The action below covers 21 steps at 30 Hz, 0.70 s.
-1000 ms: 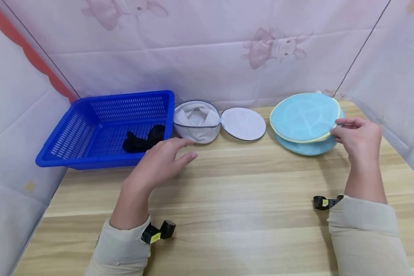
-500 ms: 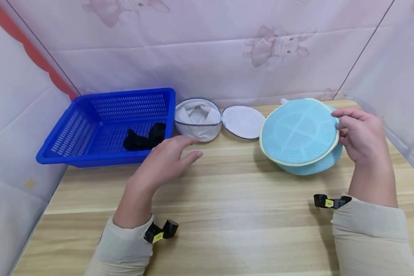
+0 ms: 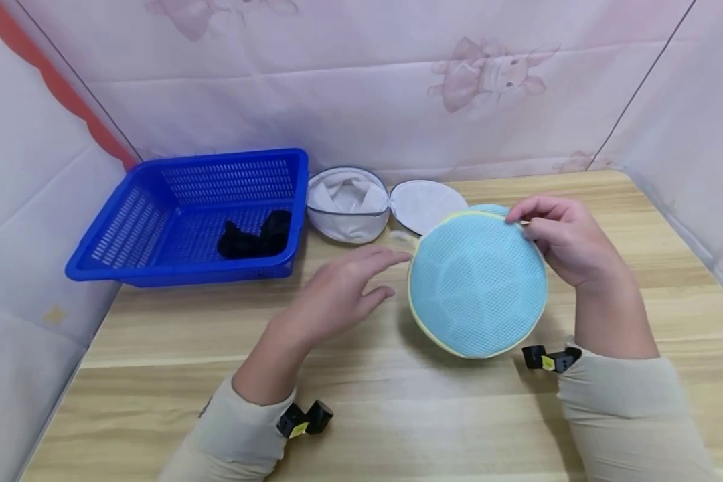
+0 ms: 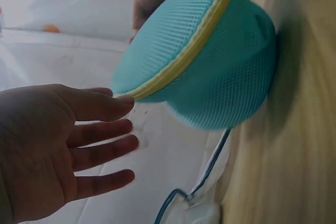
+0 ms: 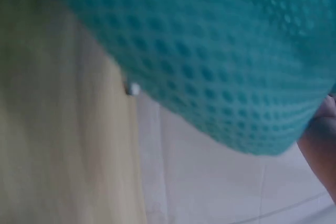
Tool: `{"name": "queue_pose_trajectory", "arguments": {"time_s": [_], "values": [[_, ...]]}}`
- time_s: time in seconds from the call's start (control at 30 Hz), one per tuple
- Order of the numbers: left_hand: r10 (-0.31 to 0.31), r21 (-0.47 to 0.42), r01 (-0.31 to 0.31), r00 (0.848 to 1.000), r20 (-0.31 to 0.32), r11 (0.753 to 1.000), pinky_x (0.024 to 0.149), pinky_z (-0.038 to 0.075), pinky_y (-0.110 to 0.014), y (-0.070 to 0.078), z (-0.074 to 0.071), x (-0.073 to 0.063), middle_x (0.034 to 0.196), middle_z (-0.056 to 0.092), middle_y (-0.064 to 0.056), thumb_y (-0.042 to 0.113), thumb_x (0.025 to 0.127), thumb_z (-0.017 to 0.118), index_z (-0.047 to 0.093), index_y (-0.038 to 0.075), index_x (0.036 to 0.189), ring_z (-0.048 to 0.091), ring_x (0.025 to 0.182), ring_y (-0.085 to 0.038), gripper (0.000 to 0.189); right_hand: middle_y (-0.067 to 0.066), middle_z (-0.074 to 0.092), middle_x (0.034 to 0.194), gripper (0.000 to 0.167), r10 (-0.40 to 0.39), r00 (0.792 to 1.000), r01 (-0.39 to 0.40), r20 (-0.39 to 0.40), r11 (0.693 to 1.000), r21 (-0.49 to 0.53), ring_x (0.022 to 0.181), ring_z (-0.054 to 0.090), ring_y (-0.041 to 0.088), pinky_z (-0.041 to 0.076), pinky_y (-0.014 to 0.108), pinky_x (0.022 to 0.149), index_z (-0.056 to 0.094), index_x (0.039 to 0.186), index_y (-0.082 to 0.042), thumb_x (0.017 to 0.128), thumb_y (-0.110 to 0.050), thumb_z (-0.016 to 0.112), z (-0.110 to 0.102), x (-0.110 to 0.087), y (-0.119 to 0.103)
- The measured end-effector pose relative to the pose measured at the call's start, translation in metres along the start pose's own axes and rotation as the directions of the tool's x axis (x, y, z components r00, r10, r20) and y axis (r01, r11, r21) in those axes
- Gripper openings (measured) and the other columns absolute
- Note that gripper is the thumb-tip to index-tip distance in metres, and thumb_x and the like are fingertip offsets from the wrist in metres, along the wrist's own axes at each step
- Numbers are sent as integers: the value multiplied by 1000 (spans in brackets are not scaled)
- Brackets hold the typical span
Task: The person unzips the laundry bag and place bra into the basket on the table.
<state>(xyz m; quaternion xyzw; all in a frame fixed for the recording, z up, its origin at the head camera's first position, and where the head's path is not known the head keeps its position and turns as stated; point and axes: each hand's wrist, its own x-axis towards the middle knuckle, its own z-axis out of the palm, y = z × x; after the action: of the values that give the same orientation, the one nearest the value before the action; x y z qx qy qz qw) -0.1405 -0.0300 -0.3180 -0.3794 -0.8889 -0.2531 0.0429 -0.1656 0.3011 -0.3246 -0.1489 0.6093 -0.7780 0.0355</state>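
Observation:
My right hand [image 3: 569,241] pinches the yellow-trimmed edge of a light-blue mesh laundry bag [image 3: 478,288] between thumb and fingers. The bag is tilted, its round face turned toward me, above the middle right of the table. At the bag's left edge is my left hand [image 3: 343,288], fingers extended. In the left wrist view the left thumb and index finger lie at the yellow rim [image 4: 181,66]; whether they touch it is unclear. Blue mesh [image 5: 210,72] fills much of the right wrist view and hides most of the right hand there.
Behind the hands, a white zippered laundry bag [image 3: 349,224] stands unzipped, its round lid [image 3: 424,201] folded out to the right. A blue plastic basket [image 3: 175,273] at left holds black cloth items [image 3: 250,242]. A fabric-covered wall [image 3: 361,120] borders the table's back.
The right hand has brought the blue laundry bag leftward and nearer from the back right, tipping its face toward me. My left hand has moved right, from beside the basket to the bag's edge.

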Motion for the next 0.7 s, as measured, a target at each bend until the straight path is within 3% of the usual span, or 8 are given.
{"name": "queue_pose_trajectory", "arguments": {"time_s": [0.1, 0.3, 0.43, 0.53, 0.7], "values": [[89, 4, -89, 995, -33, 996, 87, 52, -26, 4, 8, 1, 121, 63, 0, 8, 84, 78, 63, 20, 131, 60, 107, -12, 51, 2, 70, 86, 40, 5, 1000, -3, 22, 995, -99, 67, 59, 9, 49, 18, 57, 72, 89, -3, 85, 20, 41, 8, 3, 5], [105, 29, -105, 994, -11, 994, 81, 48, -23, 5, 15, 1, 111, 55, 2, -1, 78, 79, 64, 23, 132, 50, 99, -11, 60, -1, 72, 93, 29, 18, 999, -27, -36, 965, -262, 81, 60, 10, 49, 18, 65, 74, 96, -4, 91, 11, 50, 16, 6, 11], [138, 86, -133, 989, -47, 987, 79, 44, -26, 3, 16, 2, 106, 55, 0, 0, 78, 79, 67, 22, 127, 47, 96, -15, 54, -5, 71, 98, 26, 25, 998, -46, -56, 913, -405, 84, 62, 10, 51, 18, 68, 74, 103, -6, 93, 7, 53, 20, 8, 11], [156, 158, -142, 984, -81, 977, 81, 41, -30, 3, 16, 4, 105, 55, -1, 10, 78, 83, 73, 23, 119, 45, 98, -18, 44, -8, 71, 101, 23, 46, 996, -79, -80, 866, -494, 87, 65, 10, 54, 20, 71, 72, 110, -6, 94, 1, 57, 26, 10, 11], [156, 225, -133, 983, -92, 965, 102, 37, -41, 4, 18, 5, 117, 56, -3, 29, 77, 85, 77, 21, 103, 45, 117, -22, 28, -1, 70, 118, 28, 107, 993, -120, -58, 790, -601, 100, 66, 8, 53, 19, 81, 68, 123, -8, 96, -13, 63, 38, 11, 11]]}}
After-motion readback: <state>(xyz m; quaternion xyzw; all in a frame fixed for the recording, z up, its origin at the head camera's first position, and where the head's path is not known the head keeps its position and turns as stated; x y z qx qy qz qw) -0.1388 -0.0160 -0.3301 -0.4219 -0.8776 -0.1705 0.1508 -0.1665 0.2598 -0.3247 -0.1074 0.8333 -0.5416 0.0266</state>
